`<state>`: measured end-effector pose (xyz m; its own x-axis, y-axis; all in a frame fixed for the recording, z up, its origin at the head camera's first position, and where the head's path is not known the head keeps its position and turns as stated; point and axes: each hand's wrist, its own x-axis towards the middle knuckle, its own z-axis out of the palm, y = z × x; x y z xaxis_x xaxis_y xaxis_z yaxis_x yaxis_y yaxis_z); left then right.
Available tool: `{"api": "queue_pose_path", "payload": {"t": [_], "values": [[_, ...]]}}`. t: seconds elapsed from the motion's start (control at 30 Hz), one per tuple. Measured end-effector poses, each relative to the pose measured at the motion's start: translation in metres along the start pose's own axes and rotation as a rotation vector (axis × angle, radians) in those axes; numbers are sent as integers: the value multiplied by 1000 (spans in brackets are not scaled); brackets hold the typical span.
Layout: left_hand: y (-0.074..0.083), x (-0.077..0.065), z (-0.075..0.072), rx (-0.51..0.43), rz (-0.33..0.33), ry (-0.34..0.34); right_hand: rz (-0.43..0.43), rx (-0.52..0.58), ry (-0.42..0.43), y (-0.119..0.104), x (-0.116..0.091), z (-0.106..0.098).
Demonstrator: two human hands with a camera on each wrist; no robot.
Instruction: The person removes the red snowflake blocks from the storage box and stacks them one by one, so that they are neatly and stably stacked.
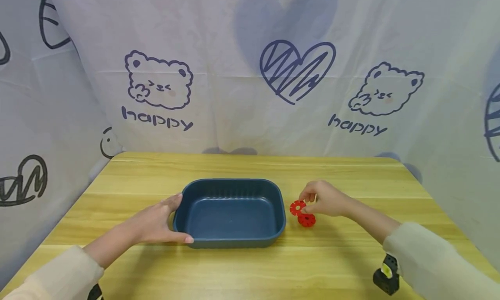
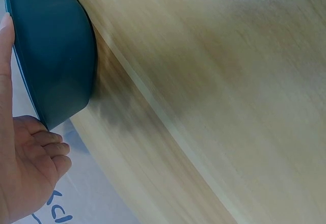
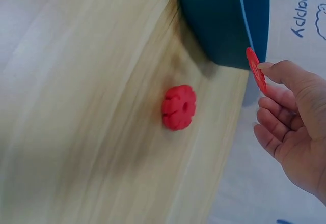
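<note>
A dark blue rectangular basin (image 1: pixel 234 243) stands on the table. My left hand (image 1: pixel 162 224) holds its left end, thumb along the front rim and fingers at the left side; the left wrist view shows those fingers (image 2: pixel 46 145) curled against the basin's wall. To the right of the basin, my right hand (image 1: pixel 326 200) pinches a thin red notched disc (image 1: pixel 297 207) with a hole in its centre, between thumb and index finger. Below it, a short stack of red notched discs (image 3: pixel 178 108) lies on the wood. In the right wrist view the pinched disc (image 3: pixel 255 70) overlaps the basin's rim.
The light wood table (image 1: pixel 250 274) runs back to a white cloth (image 1: pixel 226 74) printed with bears, hearts and the word happy. A black device (image 1: pixel 386 276) is on the right wrist, under the cream sleeve (image 1: pixel 425 252).
</note>
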<state>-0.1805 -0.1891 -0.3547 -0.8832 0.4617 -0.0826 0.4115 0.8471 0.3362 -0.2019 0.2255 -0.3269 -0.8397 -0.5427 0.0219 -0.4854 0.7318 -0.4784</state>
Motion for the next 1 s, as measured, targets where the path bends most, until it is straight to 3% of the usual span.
{"api": "queue_pose_path", "payload": {"t": [0.63,1.0], "values": [[-1,1,0,1,3,6,100,81,192,41,-27,37],[-2,0,0,-2,2,8,142,123,311,47,-31,58]]}}
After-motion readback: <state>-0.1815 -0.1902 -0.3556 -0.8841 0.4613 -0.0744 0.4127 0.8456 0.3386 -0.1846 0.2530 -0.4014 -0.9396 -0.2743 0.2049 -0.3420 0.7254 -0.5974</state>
